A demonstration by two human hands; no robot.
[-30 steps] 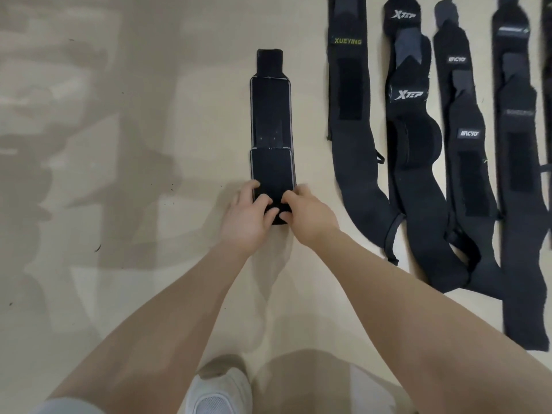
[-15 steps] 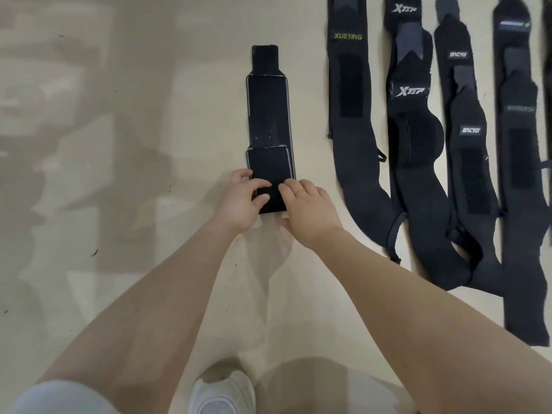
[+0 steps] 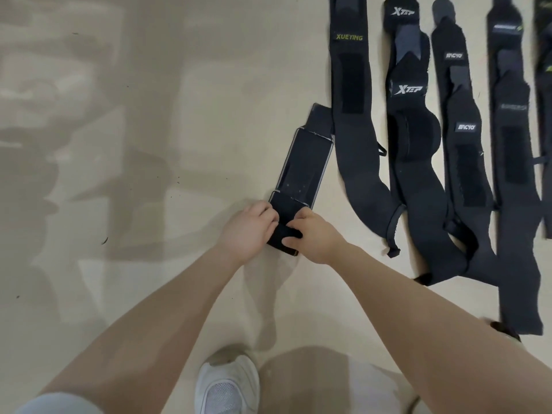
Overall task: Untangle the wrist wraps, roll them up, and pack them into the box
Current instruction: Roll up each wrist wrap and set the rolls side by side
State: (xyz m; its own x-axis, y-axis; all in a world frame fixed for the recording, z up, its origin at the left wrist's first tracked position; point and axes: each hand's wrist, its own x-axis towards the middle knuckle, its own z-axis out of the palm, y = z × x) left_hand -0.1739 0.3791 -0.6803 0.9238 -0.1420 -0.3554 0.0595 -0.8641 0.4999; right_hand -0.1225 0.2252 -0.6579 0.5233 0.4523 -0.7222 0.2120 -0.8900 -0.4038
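— What's going on down there on the floor point(image 3: 149, 204)?

— Starting from the left: the left hand point(image 3: 248, 228) has its fingers curled over the near end of the wrist wrap point(image 3: 304, 168), pinching the little roll from its side. Just beside it the right hand point(image 3: 316, 234) does the same from the other side, thumb underneath, fingers on top. The roll sits between the two hands; the unrolled length stretches away from them, slanting off toward the right.

— Will it behave?

— I'd guess it's light, soft and limp (elastic cloth, by the look), so it should bend wherever it's pushed. The roll may want to spring open or go crooked, so I'd say hold it at both edges of the coil and keep it snug.

— And beyond the right hand?

— The other wrist wraps point(image 3: 352, 115) lie flat in a row, well apart from that hand, the far tip of the slanted one touching the nearest. I can't see any box. Below the hands there's a white shoe point(image 3: 227, 383).
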